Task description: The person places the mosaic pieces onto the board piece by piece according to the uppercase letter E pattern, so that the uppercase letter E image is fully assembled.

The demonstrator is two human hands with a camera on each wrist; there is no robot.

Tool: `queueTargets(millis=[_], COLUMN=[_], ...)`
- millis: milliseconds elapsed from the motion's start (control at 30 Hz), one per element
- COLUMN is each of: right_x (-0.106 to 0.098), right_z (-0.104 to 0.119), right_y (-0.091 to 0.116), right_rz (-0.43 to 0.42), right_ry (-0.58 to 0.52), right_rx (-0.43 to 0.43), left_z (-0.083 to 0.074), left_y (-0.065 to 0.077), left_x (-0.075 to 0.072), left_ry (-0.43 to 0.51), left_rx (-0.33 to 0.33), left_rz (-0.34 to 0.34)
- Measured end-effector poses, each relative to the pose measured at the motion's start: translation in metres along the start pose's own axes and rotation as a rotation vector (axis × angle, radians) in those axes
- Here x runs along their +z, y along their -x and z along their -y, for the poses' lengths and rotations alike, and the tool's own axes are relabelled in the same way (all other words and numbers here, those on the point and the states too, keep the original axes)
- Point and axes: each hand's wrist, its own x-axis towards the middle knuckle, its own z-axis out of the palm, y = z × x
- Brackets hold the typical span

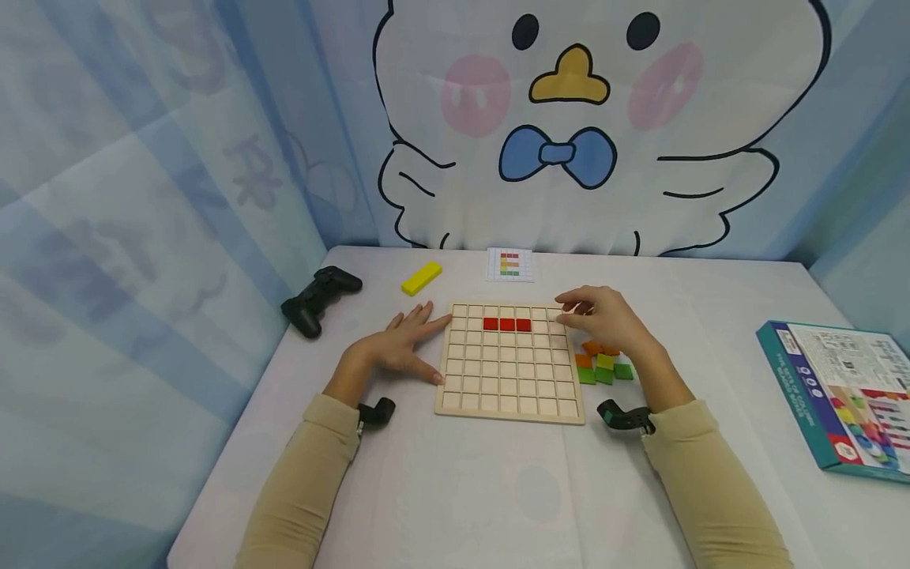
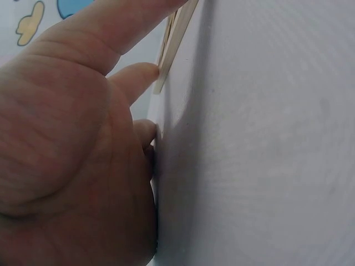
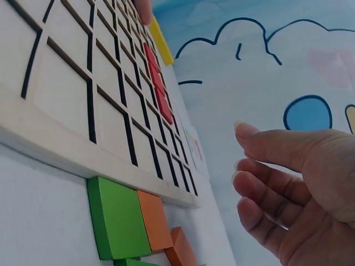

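Observation:
A wooden grid board (image 1: 509,371) lies flat on the table, three red square tiles (image 1: 507,324) side by side in a row near its far edge. Fingers spread, my left hand (image 1: 398,344) touches the board's left edge with thumb and fingertips; in the left wrist view that hand (image 2: 72,138) is beside the pale board edge (image 2: 175,47). My right hand (image 1: 600,316) hovers by the board's far right corner. In the right wrist view its thumb and loosely bent fingers (image 3: 263,191) stand apart with nothing between them. Green tiles (image 3: 119,216) and orange tiles (image 3: 155,219) lie against the board's right side.
Behind the board are a printed pattern card (image 1: 509,265) and a yellow bar (image 1: 422,278). A black game controller (image 1: 320,300) sits at the left table edge. On the right lies a teal-edged box (image 1: 842,395). A cartoon-printed curtain (image 1: 569,213) hangs behind the table.

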Motion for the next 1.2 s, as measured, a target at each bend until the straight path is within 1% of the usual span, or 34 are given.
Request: queueTargets(millis=[333,500,700,867,1067,1200], right_x=[-0.014,-0.024,-0.033,-0.036,-0.038,-0.039], right_z=[-0.010,-0.019,-0.034,-0.044,-0.050,-0.052], right_y=[0.006,0.010,0.015,0.017,0.020,0.021], right_rz=[-0.008,-0.005,0.036,0.068,0.098,0.117], right_ry=[0.017,0.035,0.053,0.053,0.041,0.035], right_rx=[0.046,0.111,0.202,0.228,0.263,0.257], left_z=[0.003,0.001,0.000,0.001,0.002,0.001], left_y=[-0.001,0.000,0.000,-0.001,-0.001,-0.001], left_x=[0.001,0.001,0.000,0.000,0.000,0.000], left_ry=[0.000,0.006,0.010,0.008,0.004,0.007], left_rx=[0.001,-0.004,-0.012,-0.010,-0.006,-0.006], left_rz=[0.003,0.002,0.001,-0.002,-0.002,-0.001])
